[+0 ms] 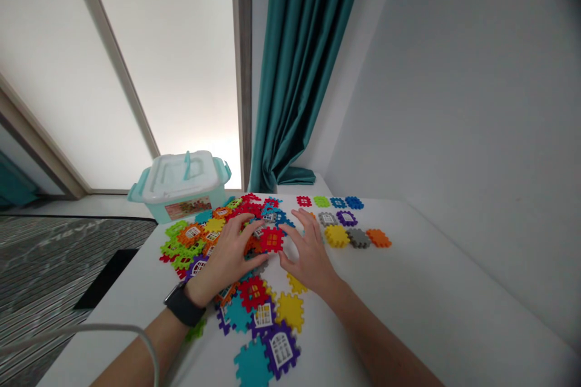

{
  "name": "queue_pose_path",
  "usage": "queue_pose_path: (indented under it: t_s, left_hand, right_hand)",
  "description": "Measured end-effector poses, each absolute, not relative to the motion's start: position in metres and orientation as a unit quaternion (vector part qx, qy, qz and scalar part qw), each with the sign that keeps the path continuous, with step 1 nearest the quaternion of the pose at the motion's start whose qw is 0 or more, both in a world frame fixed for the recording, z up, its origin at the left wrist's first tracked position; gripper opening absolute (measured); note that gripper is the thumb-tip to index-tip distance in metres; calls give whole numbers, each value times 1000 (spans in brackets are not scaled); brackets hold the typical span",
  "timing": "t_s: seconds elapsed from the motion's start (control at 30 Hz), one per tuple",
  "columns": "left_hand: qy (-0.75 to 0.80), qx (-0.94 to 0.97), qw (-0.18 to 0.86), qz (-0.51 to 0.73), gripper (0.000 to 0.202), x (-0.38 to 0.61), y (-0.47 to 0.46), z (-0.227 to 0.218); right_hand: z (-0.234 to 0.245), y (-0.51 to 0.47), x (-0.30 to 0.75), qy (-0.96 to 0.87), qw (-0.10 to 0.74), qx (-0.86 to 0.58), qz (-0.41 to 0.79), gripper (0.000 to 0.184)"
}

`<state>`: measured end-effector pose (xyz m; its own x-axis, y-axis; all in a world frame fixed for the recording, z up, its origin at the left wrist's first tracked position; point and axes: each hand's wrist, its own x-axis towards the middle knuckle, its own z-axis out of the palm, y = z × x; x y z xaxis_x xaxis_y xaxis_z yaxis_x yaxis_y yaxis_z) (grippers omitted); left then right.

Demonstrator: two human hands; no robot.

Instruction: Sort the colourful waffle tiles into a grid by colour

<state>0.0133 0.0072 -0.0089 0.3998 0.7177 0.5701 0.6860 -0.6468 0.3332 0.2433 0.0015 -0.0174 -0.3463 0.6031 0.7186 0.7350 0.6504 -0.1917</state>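
A red square tile [272, 240] with notched edges and a small window pattern is framed between my two hands. My left hand [229, 251], with a dark watch on the wrist, has its fingers and thumb at the tile's left corners. At the right corners are the index finger and thumb of my right hand [311, 254]. Around and beneath my left hand lies a heap of coloured notched tiles [188, 239], partly hidden by it. Nearer to me are another red tile [253, 292], a yellow tile [290, 311] and a purple window tile [280, 347].
Rows of single tiles, among them a yellow one [336, 236] and an orange one [378, 238], lie right of my hands on the white table [408, 290]. A lidded turquoise box [184, 184] stands at the back left. A pale cable [104, 327] crosses the lower left.
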Motion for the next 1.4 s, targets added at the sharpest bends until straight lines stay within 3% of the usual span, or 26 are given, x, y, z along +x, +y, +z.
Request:
queue_pose_path:
  t_s: [0.17,0.3,1.07,1.4]
  left_hand:
    - [407,848,-18,339,47,10,9,-11]
    - [409,850,-37,329,52,9,9,-12]
    - [404,820,18,404,36,12,12,-12]
    - [412,810,50,414,40,11,13,-12]
  right_hand:
    - [-16,0,243,-820,385,-417,-77,55]
    - [-16,0,243,-826,371,-419,-68,52]
    - [-14,2,245,-855,374,-350,-83,41]
    - [-17,5,247,-825,432,-357,-76,35]
